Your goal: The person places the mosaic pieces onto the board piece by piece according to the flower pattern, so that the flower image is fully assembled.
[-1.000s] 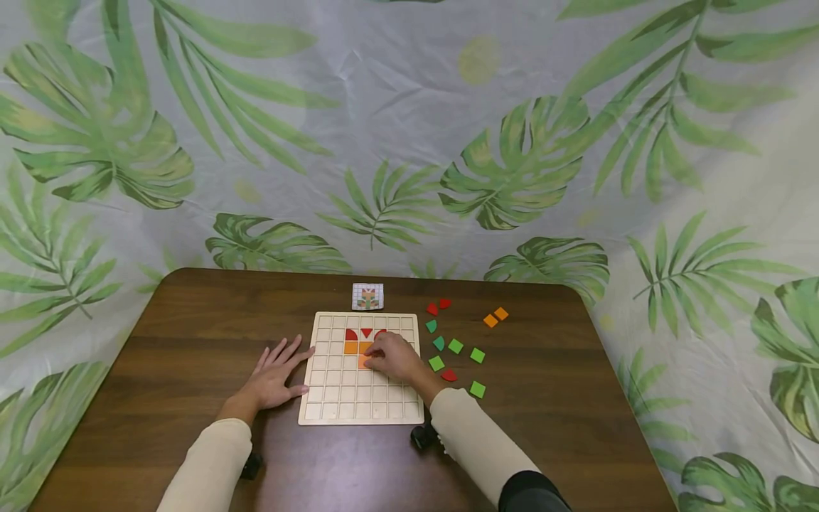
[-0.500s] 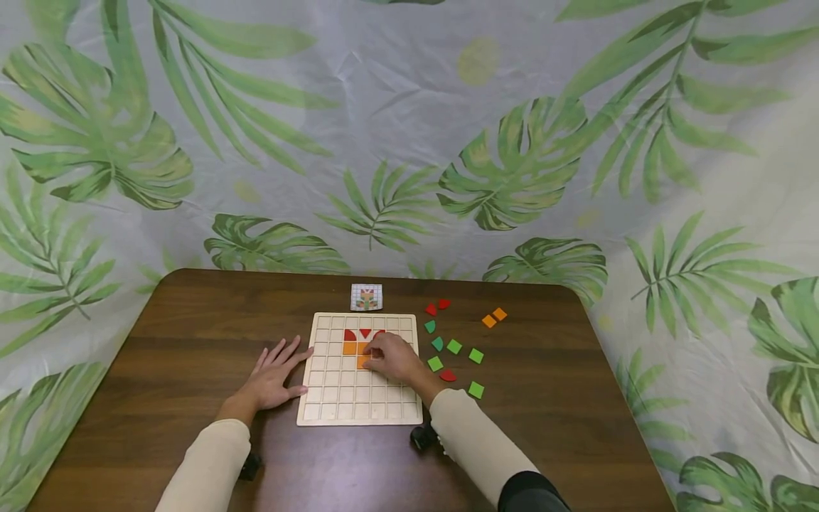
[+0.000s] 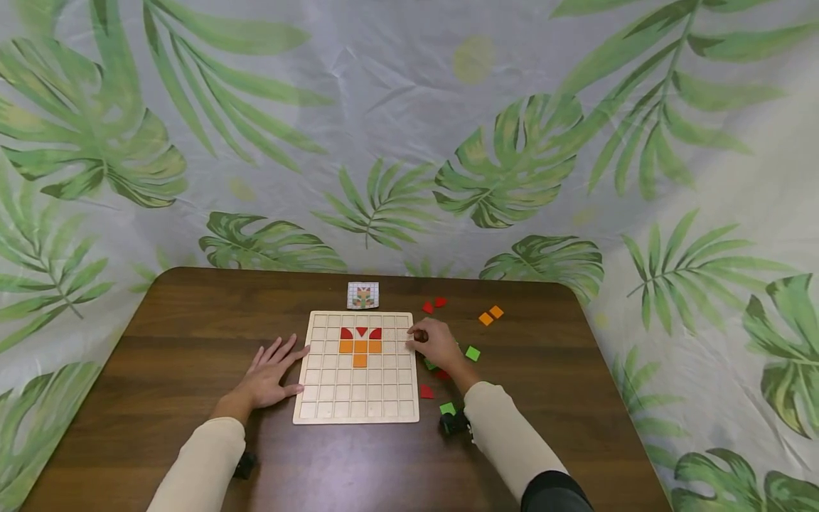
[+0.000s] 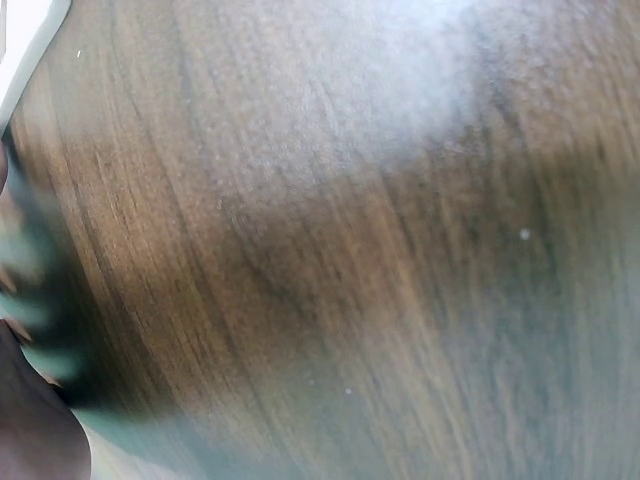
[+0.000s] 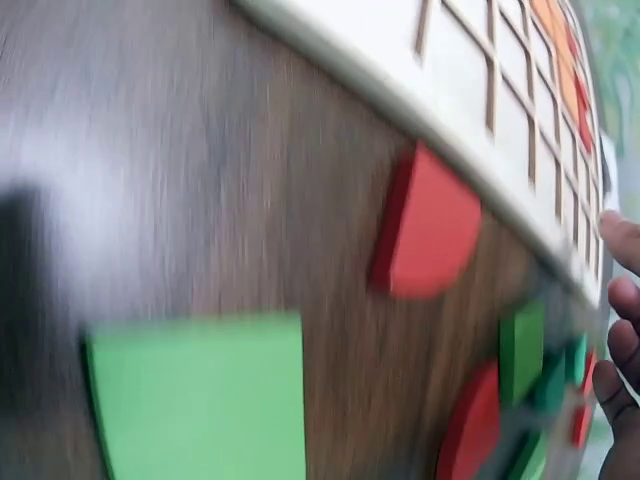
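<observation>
Left hand (image 3: 267,379), fingers spread, touches the board (image 3: 367,392); right hand (image 3: 441,345), fingers loosely bent, is by its right edge.

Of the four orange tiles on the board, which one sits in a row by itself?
The lowest orange tile, directly below the middle one; the other three orange tiles sit side by side in the row just above.

Beyond the brown wooden table's (image 3: 185,355) far edge, pale cloth (image 3: 390,114) is seen, printed with green leaves (image 3: 262,37) and yellowish spots (image 3: 474,60); the table is flanked by it left and right.
</observation>
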`<state>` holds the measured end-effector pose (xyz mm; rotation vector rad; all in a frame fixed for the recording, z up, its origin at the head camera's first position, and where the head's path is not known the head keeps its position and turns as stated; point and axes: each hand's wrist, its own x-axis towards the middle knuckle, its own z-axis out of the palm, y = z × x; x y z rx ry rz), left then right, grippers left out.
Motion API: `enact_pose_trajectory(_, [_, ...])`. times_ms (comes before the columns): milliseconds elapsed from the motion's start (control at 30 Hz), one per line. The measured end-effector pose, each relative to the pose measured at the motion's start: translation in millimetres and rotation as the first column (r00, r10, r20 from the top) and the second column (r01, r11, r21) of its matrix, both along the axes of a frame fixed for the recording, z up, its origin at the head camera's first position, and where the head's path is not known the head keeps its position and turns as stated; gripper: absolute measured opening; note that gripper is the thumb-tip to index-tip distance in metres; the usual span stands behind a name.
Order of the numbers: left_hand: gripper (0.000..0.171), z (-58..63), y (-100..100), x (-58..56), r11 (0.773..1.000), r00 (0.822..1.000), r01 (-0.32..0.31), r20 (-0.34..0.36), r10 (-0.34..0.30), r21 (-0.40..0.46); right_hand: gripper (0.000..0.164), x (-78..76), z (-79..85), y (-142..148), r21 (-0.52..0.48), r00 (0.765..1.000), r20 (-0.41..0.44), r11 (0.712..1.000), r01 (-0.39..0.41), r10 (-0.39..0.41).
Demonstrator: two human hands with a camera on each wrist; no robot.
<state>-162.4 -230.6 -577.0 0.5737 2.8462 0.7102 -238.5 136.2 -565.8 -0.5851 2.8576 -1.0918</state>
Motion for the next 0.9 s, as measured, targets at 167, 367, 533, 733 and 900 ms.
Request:
enact_pose_trajectory(167, [0.072,-0.7,0,-0.4,1.0,1.0,-0.004,0.015,0.004,0.0,0.016,-4.9,-0.9,27,0.001,0.997,0.001,0.997,0.072,-0.072])
enact_pose_trajectory(367, [0.073,0.1,0,0.0,1.0,1.0,-0.006,0.018,0.006,0.0,0.022,-6.4,0.6,46,-0.008,0.996,0.059,0.998,0.061,-0.061])
enact_pose_trajectory(533, [0.073,2.9,1,0.6,1.0,1.0,-0.011,0.014,0.011,-0.007,0.025,-9.0,0.2,52,0.021,0.994,0.107,0.999,0.026,-0.028])
enact_pose_trajectory(733, [0.073,1.6,-1,0.4,1.0,1.0,0.004,-0.007,-0.003,0.025,0.026,-12.6,0.7,54,0.096,0.991,0.129,0.995,0.01,-0.022])
enact_pose_trajectory(900, [0.074,-4.9,-3,-0.1,0.997,1.0,0.015,-0.01,-0.015,0.076,0.023,-13.9,1.1,53,0.108,0.987,0.154,0.994,0.027,-0.043])
